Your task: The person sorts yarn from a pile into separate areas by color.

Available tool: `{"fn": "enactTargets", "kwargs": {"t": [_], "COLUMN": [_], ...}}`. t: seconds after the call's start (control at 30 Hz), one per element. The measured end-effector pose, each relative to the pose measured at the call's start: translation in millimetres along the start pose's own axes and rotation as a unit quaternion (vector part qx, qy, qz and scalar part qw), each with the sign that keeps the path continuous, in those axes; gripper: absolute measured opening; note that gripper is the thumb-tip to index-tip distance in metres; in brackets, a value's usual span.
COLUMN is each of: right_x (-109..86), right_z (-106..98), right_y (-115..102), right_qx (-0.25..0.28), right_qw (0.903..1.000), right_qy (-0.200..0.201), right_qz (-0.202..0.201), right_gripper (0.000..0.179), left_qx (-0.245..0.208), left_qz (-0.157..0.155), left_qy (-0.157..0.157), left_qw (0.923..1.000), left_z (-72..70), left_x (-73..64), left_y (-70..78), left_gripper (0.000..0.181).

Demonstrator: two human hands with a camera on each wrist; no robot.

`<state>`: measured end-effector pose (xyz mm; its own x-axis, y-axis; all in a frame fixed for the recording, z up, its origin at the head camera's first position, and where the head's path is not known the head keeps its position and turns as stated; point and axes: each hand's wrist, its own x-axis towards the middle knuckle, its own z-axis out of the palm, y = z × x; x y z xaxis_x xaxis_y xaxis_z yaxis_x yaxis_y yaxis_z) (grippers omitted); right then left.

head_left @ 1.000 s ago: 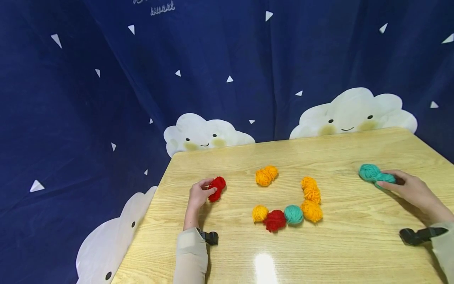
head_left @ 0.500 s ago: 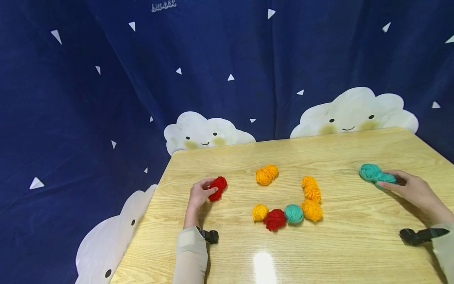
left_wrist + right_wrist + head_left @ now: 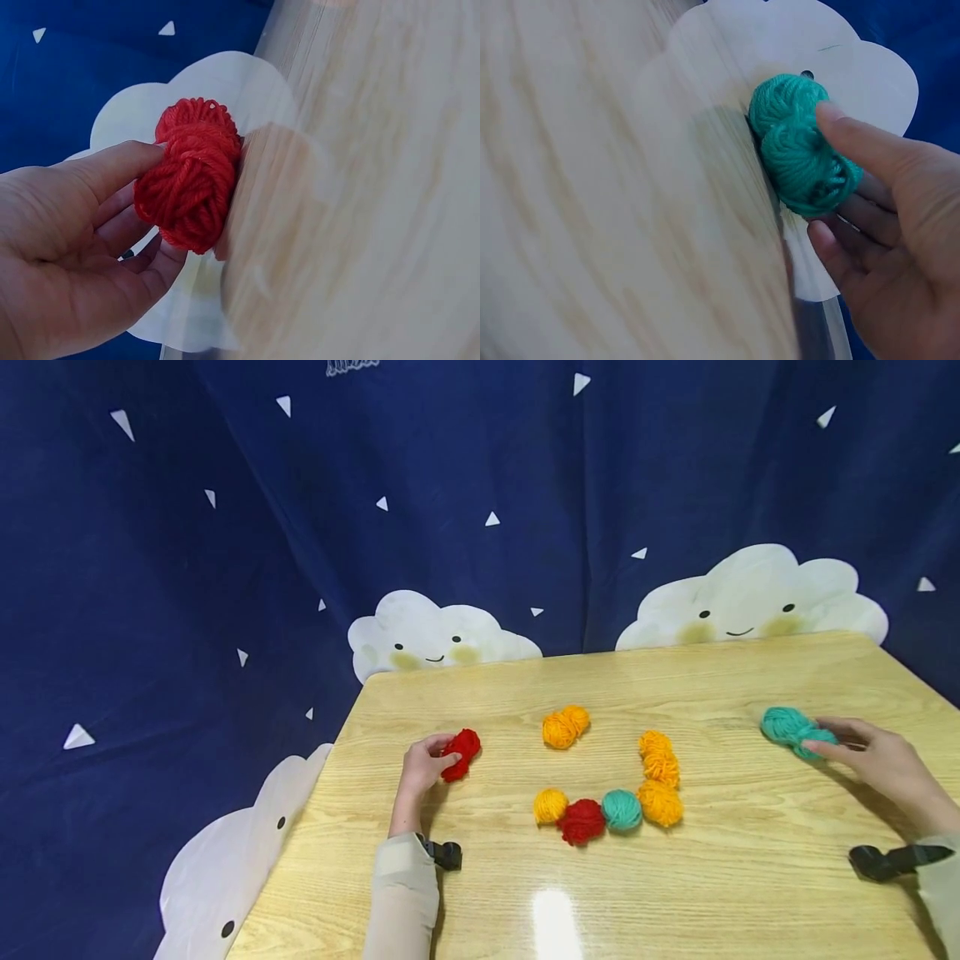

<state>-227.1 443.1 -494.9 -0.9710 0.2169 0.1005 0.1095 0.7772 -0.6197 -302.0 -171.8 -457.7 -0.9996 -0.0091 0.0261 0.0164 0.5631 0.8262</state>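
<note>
On the left of the table, my left hand holds a small red yarn skein, narrowed at its middle. The left wrist view shows the thumb on one side of the red yarn and fingers along its lower side. At the far right, my right hand grips a teal yarn skein of the same pinched shape by its near end. Seen from the right wrist, the thumb lies against the teal yarn and the other fingers curl beside and behind it.
Between the hands on the wooden table, an orange skein lies at the back. Nearer is a bent line: a yellow ball, red yarn, a teal ball and an orange skein. A blue cloud-print curtain hangs behind.
The head view has tilted slightly. Both hands keep hold of their skeins in nearly the same places, and the yarn between them has not moved.
</note>
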Motion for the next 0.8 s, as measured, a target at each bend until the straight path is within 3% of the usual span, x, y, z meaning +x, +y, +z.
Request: {"fn": "enactTargets", "kwargs": {"t": [0.47, 0.8], "right_x": [-11.3, -20.5], "right_z": [-12.5, -6.1], "right_y": [-32.6, -65.2], "right_qx": [0.012, 0.011], "right_qw": [0.9988, 0.9901], "right_qy": [0.037, 0.079], "right_qz": [-0.029, -0.116], "right_gripper": [0.075, 0.057], "left_qx": [0.004, 0.005], "left_qz": [-0.001, 0.0], "left_qy": [-0.002, -0.004], "left_qw": [1.0, 1.0], "left_z": [-0.7, -1.4], "left_x": [-1.0, -2.1], "left_y": [-0.4, 1.2], "left_gripper": [0.035, 0.035]}}
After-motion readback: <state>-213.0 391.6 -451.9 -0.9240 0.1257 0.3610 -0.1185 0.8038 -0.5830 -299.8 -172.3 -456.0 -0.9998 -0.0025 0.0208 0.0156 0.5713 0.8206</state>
